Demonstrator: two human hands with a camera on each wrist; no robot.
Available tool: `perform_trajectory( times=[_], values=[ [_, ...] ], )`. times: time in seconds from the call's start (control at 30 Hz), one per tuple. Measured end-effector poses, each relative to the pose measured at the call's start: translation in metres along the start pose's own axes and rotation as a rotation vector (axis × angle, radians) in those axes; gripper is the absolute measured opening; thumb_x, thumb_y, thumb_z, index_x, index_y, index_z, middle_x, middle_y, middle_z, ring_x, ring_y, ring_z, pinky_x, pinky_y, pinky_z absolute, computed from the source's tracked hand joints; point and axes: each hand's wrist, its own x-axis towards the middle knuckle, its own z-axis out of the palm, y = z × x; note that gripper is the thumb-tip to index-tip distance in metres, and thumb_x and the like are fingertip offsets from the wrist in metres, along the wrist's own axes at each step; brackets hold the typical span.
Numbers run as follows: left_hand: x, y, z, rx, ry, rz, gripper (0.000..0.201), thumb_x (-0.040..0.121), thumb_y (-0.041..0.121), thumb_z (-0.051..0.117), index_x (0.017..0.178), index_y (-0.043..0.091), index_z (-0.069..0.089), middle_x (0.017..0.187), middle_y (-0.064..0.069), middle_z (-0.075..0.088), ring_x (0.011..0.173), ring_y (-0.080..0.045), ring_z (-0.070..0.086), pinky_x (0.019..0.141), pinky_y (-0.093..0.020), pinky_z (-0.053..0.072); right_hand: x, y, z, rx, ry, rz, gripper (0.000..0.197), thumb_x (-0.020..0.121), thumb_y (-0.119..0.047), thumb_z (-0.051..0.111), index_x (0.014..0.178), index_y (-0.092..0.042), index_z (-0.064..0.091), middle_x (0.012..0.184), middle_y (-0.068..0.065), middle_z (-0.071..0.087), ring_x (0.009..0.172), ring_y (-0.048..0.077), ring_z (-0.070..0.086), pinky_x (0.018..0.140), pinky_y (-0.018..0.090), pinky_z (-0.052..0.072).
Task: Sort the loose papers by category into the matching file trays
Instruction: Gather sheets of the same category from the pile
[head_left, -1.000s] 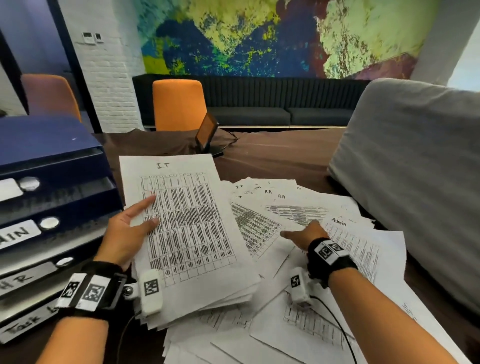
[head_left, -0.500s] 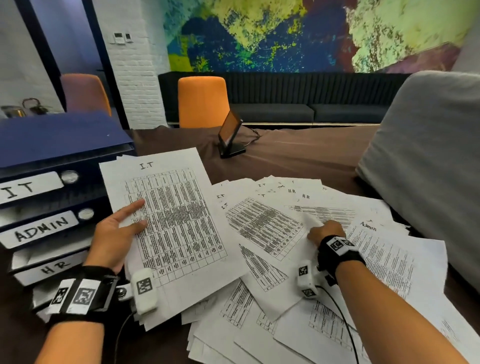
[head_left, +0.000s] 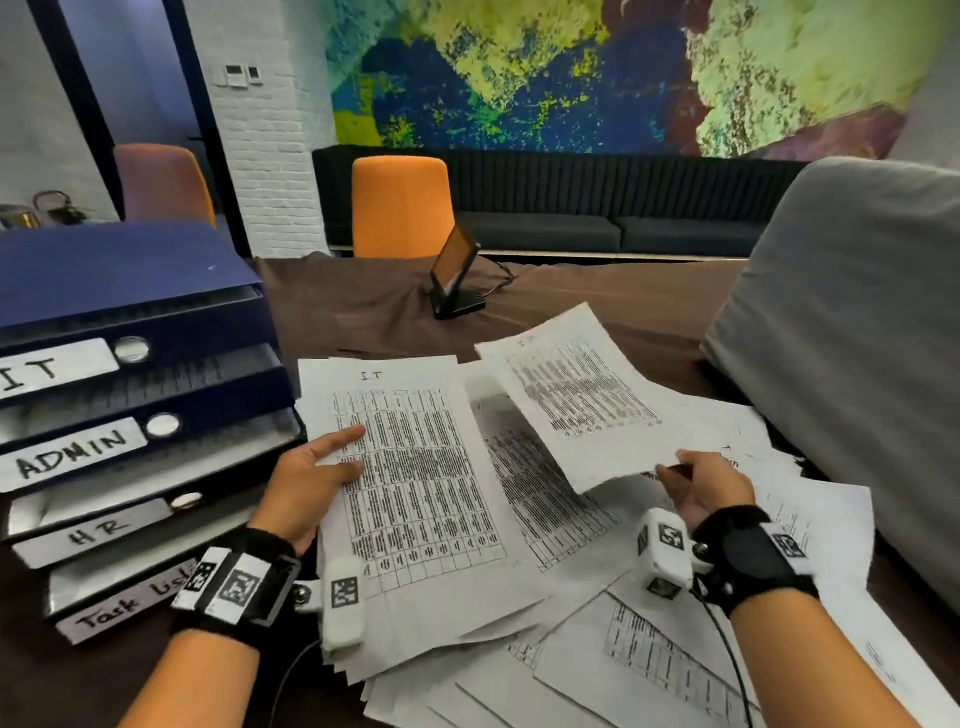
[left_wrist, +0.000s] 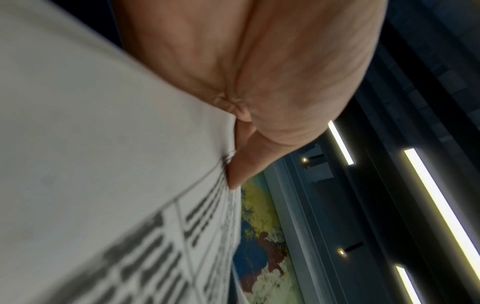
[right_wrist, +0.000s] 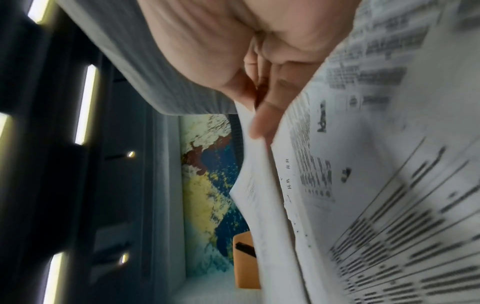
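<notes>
Stack of dark blue plastic file trays (head_left: 156, 332) at the left of the brown-clothed table (head_left: 363, 301), tiers bearing white handwritten labels: "IT" (head_left: 36, 371), "ADMIN" (head_left: 72, 457), "HR" (head_left: 98, 535) and a lowest one starting "Task" (head_left: 111, 613), its end cut off behind the left wrist. Tray insides seen edge-on only; pale layers in the lower tiers are possibly sheets, contents not readable.

Left hand (head_left: 311, 483) holding a white printed stack headed "IT" (head_left: 415, 478) by its left edge, thumb laid on top across the table grid, fingers hidden beneath; left wrist view shows only the palm and thumb against the page (left_wrist: 91, 164), blurred.

Right hand (head_left: 701, 488) pinching the near edge of a single white printed sheet (head_left: 571, 400), raised and tilted above the loose white papers (head_left: 649, 654) spread over the table. Its heading too blurred to read. Right wrist view shows thumb and fingers closed on that edge (right_wrist: 259, 185), with pages marked "HR" beneath.

Small black tablet on a stand (head_left: 457, 280) further back; grey padded chair back (head_left: 857, 338) at right.
</notes>
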Motion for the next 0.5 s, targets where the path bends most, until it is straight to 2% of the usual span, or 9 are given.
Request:
perform_trajectory(
  times=[0.1, 0.17, 0.23, 0.3, 0.37, 0.47, 0.5],
  values=[
    [0.0, -0.003, 0.011, 0.025, -0.036, -0.053, 0.046, 0.086, -0.006, 0.067, 0.107, 0.034, 0.077, 0.126, -0.01, 0.068, 0.117, -0.035, 0.063, 0.104, -0.053, 0.048, -0.017, 0.001, -0.022, -0.137, 0.013, -0.063, 0.005, 0.082, 0.001, 0.054, 0.084, -0.004, 0.053, 0.078, 0.013, 0.058, 0.06, 0.027, 0.06, 0.04, 0.021, 0.046],
    [-0.001, -0.005, 0.018, 0.057, -0.053, -0.083, 0.043, 0.087, -0.008, 0.065, 0.105, 0.029, 0.077, 0.122, -0.012, 0.069, 0.112, -0.036, 0.066, 0.101, -0.052, 0.051, -0.015, 0.004, -0.039, -0.235, 0.042, -0.089, 0.014, 0.075, 0.002, 0.057, 0.089, 0.001, 0.054, 0.077, 0.015, 0.058, 0.059, 0.027, 0.058, 0.045, 0.025, 0.042],
    [-0.003, -0.006, 0.023, 0.079, -0.071, -0.106, 0.043, 0.088, -0.01, 0.063, 0.105, 0.026, 0.076, 0.119, -0.013, 0.07, 0.105, -0.035, 0.068, 0.099, -0.05, 0.053, -0.006, 0.006, -0.05, -0.289, 0.024, -0.036, 0.029, 0.072, -0.004, 0.068, 0.098, 0.002, 0.057, 0.079, 0.016, 0.06, 0.062, 0.03, 0.06, 0.054, 0.034, 0.051],
    [-0.003, -0.008, 0.027, 0.113, -0.095, -0.131, 0.042, 0.088, -0.01, 0.062, 0.104, 0.026, 0.075, 0.118, -0.014, 0.071, 0.098, -0.034, 0.07, 0.095, -0.05, 0.055, 0.005, 0.005, -0.053, -0.338, 0.044, 0.013, 0.038, 0.072, -0.019, 0.082, 0.098, 0.0, 0.062, 0.082, 0.018, 0.066, 0.065, 0.032, 0.065, 0.065, 0.044, 0.059],
    [-0.006, -0.009, 0.031, 0.14, -0.107, -0.139, 0.04, 0.089, -0.009, 0.062, 0.104, 0.026, 0.074, 0.114, -0.013, 0.072, 0.096, -0.033, 0.071, 0.095, -0.049, 0.055, 0.014, 0.002, -0.054, -0.405, 0.128, -0.016, 0.04, 0.074, -0.025, 0.084, 0.098, 0.002, 0.066, 0.087, 0.02, 0.07, 0.069, 0.032, 0.066, 0.069, 0.045, 0.058],
    [-0.007, -0.009, 0.039, 0.203, -0.106, -0.124, 0.037, 0.09, -0.004, 0.064, 0.105, 0.028, 0.075, 0.114, -0.008, 0.072, 0.102, -0.03, 0.069, 0.102, -0.048, 0.051, 0.026, -0.004, -0.053, -0.327, 0.141, -0.04, 0.051, 0.075, -0.019, 0.082, 0.114, 0.005, 0.062, 0.102, 0.021, 0.071, 0.077, 0.035, 0.072, 0.075, 0.05, 0.059],
    [-0.007, -0.008, 0.041, 0.209, -0.108, -0.126, 0.035, 0.09, -0.003, 0.065, 0.105, 0.027, 0.074, 0.113, -0.009, 0.073, 0.101, -0.028, 0.07, 0.101, -0.047, 0.051, 0.028, -0.004, -0.049, -0.252, 0.108, -0.024, 0.052, 0.074, -0.016, 0.081, 0.117, 0.004, 0.06, 0.102, 0.02, 0.071, 0.077, 0.035, 0.073, 0.07, 0.049, 0.061]
  ],
)
